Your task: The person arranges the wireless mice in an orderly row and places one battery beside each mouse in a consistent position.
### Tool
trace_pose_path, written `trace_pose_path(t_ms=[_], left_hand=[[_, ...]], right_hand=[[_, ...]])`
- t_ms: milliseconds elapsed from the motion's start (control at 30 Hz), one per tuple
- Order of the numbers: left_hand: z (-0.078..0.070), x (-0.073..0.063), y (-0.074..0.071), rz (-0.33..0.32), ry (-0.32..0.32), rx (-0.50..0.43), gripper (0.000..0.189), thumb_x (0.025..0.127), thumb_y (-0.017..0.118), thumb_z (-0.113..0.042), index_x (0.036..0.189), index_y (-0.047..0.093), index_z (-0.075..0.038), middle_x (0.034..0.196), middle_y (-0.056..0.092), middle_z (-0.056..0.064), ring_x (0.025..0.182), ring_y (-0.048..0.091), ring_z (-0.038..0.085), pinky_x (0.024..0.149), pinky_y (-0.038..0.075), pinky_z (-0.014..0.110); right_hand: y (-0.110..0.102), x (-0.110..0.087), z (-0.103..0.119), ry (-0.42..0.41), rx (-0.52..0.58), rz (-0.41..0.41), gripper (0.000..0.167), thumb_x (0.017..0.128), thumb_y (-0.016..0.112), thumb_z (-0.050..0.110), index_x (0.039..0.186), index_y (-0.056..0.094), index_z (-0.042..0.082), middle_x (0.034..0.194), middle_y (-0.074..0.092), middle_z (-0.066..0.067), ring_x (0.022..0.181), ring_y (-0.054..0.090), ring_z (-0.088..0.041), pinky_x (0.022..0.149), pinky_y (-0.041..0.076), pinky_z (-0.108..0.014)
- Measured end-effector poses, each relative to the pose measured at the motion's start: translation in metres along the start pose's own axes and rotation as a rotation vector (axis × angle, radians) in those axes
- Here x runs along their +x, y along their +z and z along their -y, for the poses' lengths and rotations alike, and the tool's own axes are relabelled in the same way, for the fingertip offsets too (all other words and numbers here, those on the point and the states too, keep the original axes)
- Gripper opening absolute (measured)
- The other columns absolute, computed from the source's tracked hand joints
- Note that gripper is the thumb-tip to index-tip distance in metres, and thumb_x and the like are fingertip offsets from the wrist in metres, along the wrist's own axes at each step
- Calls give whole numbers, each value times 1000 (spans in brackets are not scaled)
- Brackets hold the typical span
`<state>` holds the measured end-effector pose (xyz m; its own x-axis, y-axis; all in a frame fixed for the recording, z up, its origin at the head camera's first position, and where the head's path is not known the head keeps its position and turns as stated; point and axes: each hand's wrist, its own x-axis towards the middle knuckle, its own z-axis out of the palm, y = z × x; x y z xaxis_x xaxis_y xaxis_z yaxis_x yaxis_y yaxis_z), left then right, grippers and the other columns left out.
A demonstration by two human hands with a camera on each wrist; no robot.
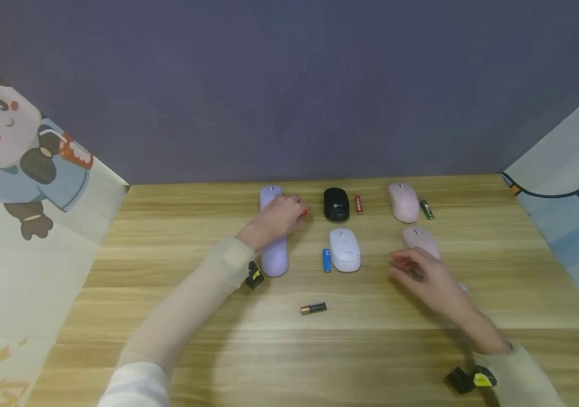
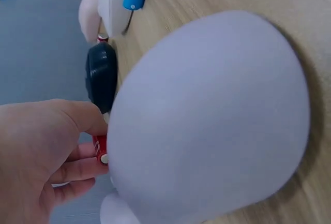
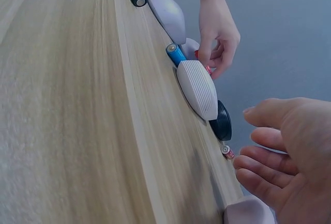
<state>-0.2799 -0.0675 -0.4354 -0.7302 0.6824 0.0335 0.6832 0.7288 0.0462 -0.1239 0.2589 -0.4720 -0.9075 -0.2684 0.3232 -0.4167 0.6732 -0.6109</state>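
My left hand [image 1: 280, 217] reaches across two purple computer mice, the far one [image 1: 270, 193] and the near one [image 1: 275, 259]. Its thumb and fingers pinch a small red battery [image 2: 100, 149], whose silver end shows in the left wrist view. In that view the near purple mouse's rounded end fills the middle. My right hand [image 1: 429, 280] is held over the table beside the lower pink mouse [image 1: 421, 239], partly covering it. Its fingers are loosely bent, with nothing between them in the right wrist view.
A black mouse [image 1: 336, 204] stands beside another red battery [image 1: 358, 204]. The upper pink mouse [image 1: 404, 202] has a green battery [image 1: 427, 210] next to it. A blue battery [image 1: 326, 260] stays left of the white mouse [image 1: 345, 250]; a black-and-copper battery [image 1: 313, 308] lies nearer.
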Motion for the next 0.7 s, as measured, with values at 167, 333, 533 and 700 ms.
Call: trace_pose_path(t_ms=[167, 333, 533, 700], left_hand=[[2, 6, 4, 31, -53, 2, 27, 97, 68, -12, 124, 73, -9, 119, 73, 12, 108, 69, 27, 95, 57, 41], [0, 14, 7, 46, -99, 28, 23, 98, 68, -12, 120, 73, -8, 116, 74, 12, 106, 70, 28, 97, 56, 43], [-4, 25, 11, 96, -148, 107, 23, 98, 69, -19, 119, 73, -13, 115, 74, 6, 106, 68, 26, 101, 51, 44], [-6, 28, 13, 117, -197, 173, 20, 100, 67, -25, 117, 73, -17, 109, 74, 3, 103, 66, 22, 102, 47, 41]], right_hand=[[1, -1, 2, -6, -11, -7, 29, 87, 80, 0, 114, 69, 0, 105, 73, -8, 90, 69, -13, 85, 51, -5], [1, -1, 2, -21, -21, -12, 30, 86, 80, -1, 114, 70, 0, 104, 74, -8, 89, 69, -13, 85, 51, -5], [2, -2, 1, -42, -16, -18, 32, 84, 81, -3, 114, 69, -1, 102, 74, -8, 88, 68, -10, 83, 53, -8], [3, -3, 1, -37, -13, -14, 32, 85, 80, -2, 114, 69, 0, 103, 74, -7, 89, 67, -7, 83, 54, -9]])
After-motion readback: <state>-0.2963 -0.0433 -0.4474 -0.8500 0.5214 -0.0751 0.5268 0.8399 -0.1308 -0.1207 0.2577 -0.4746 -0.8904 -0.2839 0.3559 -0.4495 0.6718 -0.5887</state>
